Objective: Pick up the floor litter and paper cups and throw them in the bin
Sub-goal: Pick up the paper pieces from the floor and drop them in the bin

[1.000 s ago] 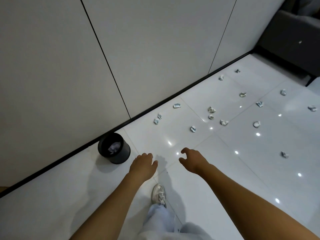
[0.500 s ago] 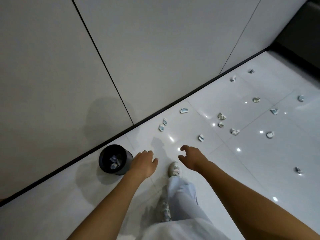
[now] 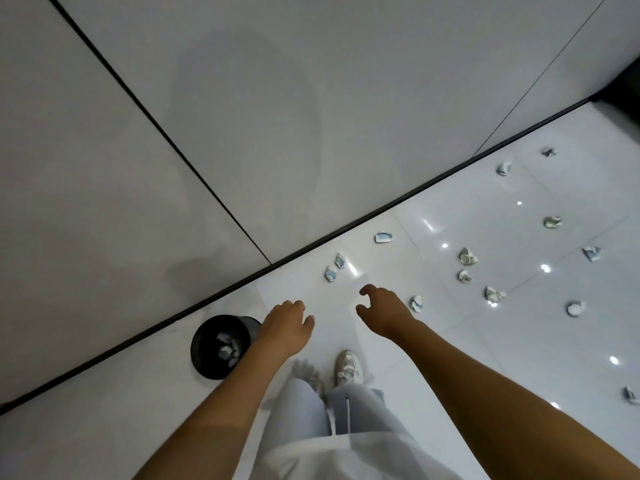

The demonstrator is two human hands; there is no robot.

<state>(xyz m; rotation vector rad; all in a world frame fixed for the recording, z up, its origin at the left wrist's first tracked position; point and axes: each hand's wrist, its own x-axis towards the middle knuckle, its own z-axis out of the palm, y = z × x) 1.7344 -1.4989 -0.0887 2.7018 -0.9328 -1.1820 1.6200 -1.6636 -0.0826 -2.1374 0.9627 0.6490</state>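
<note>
I see both hands held out in front with nothing in them: the left hand has its fingers loosely curled and relaxed, hanging just beside the rim of the black bin, while the right hand is spread a little wider, thumb and fingers apart in a loose claw, touching nothing. The bin stands on the white tiled floor close to the dark skirting line of the wall, and I can make out a few crumpled scraps inside it. Crushed paper cups lie scattered on the floor ahead: 2 near the wall, 1 further along it, 1 just right of the right hand, and several more well off to the right. I can read no writing or brand on any of them; they are too small. A white shoe shows below the hands. Compared with half a second ago, I see the wall closer and the nearest cups nearer the hands, which keep the same empty pose.
</note>
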